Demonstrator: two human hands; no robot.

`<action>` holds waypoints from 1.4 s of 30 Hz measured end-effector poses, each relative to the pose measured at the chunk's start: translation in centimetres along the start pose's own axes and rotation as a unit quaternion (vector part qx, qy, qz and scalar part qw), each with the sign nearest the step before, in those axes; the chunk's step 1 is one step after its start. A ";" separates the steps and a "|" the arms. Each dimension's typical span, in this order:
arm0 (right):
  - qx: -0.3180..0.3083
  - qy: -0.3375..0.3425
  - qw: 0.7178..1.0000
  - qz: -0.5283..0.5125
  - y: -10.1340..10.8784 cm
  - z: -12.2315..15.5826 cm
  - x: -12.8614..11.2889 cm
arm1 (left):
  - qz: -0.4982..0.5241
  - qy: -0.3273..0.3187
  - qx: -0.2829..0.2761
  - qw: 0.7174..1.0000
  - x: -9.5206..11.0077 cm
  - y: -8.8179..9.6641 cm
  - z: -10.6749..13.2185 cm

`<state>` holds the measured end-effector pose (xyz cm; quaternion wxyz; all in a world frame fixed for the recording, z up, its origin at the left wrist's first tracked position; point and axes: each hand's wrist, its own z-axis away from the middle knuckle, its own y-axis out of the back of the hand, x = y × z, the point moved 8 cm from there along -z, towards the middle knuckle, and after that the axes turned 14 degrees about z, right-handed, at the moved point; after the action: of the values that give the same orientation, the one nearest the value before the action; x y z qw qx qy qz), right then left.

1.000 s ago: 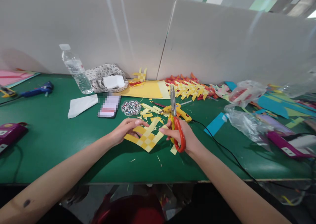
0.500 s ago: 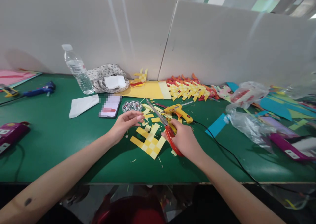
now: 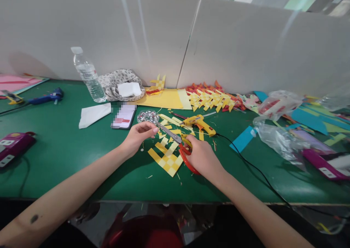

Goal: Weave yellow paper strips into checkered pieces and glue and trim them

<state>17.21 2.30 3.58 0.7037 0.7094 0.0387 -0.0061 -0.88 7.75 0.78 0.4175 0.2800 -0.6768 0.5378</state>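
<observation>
My right hand (image 3: pixel 201 155) grips a pair of scissors (image 3: pixel 172 135) with red and yellow handles. Their blades point left, and the tips reach close to the fingertips of my left hand (image 3: pixel 140 136). Thumb and fingers of that left hand are pinched together; whatever they hold, if anything, is too small to make out. Under the scissors lies a woven yellow paper piece (image 3: pixel 168 162) with loose strips, partly covered by the blades and right hand. Behind it are scattered yellow paper scraps (image 3: pixel 166 119) and a dish of small shiny beads or googly eyes (image 3: pixel 148 116).
A yellow glue gun (image 3: pixel 201 123) trails a black cable to the right. Finished yellow woven pieces (image 3: pixel 209 100) lie by the partition. Around the table are a phone (image 3: pixel 124 116), a water bottle (image 3: pixel 89 76), plastic bags (image 3: pixel 279 138) and a purple power strip (image 3: pixel 15 147).
The scissors have turned so that their blades lie lower and point left, their tips now near my left fingertips. The left hand stays pinched in about the same place.
</observation>
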 end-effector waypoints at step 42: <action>0.036 -0.010 0.997 -0.065 0.6 -0.1 0.4 | 0.081 0.071 0.112 0.988 -1.1 2.4 -0.6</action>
<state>17.67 2.46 4.17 0.6761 0.7303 0.0772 -0.0606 -2.15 8.89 -1.35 0.3854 0.2301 -0.6018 0.6606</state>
